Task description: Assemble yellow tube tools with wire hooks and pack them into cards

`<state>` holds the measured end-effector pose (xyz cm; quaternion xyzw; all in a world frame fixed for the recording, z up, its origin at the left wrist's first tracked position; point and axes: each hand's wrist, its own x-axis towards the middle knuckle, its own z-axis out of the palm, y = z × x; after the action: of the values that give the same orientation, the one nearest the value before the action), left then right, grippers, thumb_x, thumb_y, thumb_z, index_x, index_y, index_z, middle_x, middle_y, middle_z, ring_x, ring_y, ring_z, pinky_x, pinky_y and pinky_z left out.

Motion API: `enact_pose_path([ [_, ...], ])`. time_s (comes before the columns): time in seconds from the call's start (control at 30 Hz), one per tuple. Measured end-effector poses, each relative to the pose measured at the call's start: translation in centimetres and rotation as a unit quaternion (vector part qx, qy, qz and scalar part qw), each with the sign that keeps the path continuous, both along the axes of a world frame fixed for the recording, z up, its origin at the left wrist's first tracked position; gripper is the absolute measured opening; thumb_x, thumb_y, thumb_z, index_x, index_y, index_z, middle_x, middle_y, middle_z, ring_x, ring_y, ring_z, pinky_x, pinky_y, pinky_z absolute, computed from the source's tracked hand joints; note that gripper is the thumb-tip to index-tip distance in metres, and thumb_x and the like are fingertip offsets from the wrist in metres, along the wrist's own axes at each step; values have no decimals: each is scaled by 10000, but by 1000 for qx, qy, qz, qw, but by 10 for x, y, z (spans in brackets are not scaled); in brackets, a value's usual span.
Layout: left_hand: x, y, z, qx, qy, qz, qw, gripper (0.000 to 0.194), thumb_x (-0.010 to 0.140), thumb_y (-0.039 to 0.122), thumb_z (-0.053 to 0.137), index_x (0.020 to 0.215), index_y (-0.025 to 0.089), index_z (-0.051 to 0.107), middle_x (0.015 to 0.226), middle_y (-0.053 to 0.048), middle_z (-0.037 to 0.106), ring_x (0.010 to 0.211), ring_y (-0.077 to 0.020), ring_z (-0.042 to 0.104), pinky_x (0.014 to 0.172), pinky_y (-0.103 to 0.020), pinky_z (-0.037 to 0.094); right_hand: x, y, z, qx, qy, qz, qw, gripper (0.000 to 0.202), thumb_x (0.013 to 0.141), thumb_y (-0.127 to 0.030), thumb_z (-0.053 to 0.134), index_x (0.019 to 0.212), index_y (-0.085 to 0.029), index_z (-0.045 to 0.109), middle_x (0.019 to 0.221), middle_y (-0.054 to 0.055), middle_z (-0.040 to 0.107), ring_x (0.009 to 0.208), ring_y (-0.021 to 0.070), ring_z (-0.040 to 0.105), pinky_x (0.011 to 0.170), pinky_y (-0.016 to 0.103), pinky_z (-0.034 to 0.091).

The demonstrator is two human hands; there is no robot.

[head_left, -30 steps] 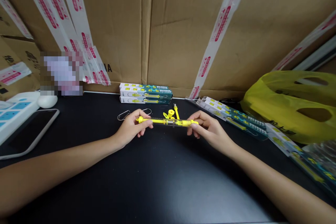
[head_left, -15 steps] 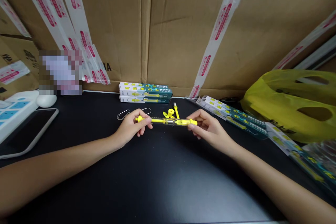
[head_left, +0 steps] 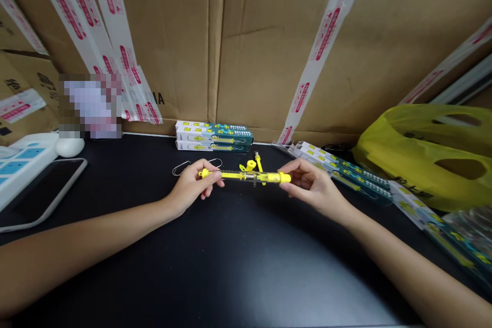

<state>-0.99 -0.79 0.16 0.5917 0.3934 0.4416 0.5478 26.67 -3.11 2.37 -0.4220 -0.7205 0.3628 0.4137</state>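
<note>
A clear-tubed spring scale (head_left: 249, 177) with yellow end pieces lies level across the middle, held just above the black table. My left hand (head_left: 194, 182) pinches its left end between thumb and fingers. At the other end, the thumb and fingers of my right hand (head_left: 311, 184) grip the yellow cap. Through the tube I see a yellow rod and a metallic spring part. Just behind it are a small yellow cap piece (head_left: 251, 165) and a yellow rod with a metal tip (head_left: 258, 161). Two bent wire hooks (head_left: 215, 160) lie behind my left hand, partly hidden.
Stacked spring-scale boxes (head_left: 213, 138) stand against the cardboard wall (head_left: 261, 61). More boxes (head_left: 338, 169) run along the right, beside a yellow plastic bag (head_left: 426, 159). On the left are a phone (head_left: 42, 200), a white power strip (head_left: 26, 159) and a white rounded object (head_left: 69, 147).
My right hand has shifted slightly to the right at the cap end, where a little more of the cap shows. My left hand keeps its pinch. The whole view has drifted slightly.
</note>
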Motion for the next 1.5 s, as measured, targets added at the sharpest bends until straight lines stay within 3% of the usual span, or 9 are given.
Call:
enact_pose_path([
  [0.37,-2,2,-4,15,17,1,1000,235,763,324,649,834,170,487,718,-18,679,424,-33,443,383,-152,347,-9,-4,-2,-25,64,-30,997,274,708,-352,734,843,-177,571,770,25,608,535,89,515,434,214,498],
  [0.7,-1,2,-3,19,27,17,999,214,758,316,646,821,179,494,648,20,627,420,-33,442,373,-152,334,-12,-5,-5,-35,79,-29,996,297,690,-382,743,811,-188,553,794,23,618,532,88,512,429,218,506],
  [1.03,-1,1,-1,11,3,1,1000,213,804,345,606,807,178,474,675,6,647,410,-31,436,378,-155,322,-6,-3,1,11,38,-30,999,264,707,-329,738,860,-197,568,817,38,613,625,121,566,484,226,509],
  [1.27,-1,1,-1,9,6,6,1000,204,799,330,611,827,183,473,692,-4,659,415,-36,441,378,-161,317,-9,-2,-9,-7,47,-34,998,265,715,-368,728,859,-202,581,817,30,594,570,106,517,451,236,504],
  [1.5,-1,1,-4,19,4,-3,1000,199,815,324,597,860,187,460,680,22,621,409,-29,453,367,-148,322,-14,-7,-9,-11,21,1,1000,259,816,-411,621,891,-219,464,793,-4,532,557,91,512,456,224,493],
])
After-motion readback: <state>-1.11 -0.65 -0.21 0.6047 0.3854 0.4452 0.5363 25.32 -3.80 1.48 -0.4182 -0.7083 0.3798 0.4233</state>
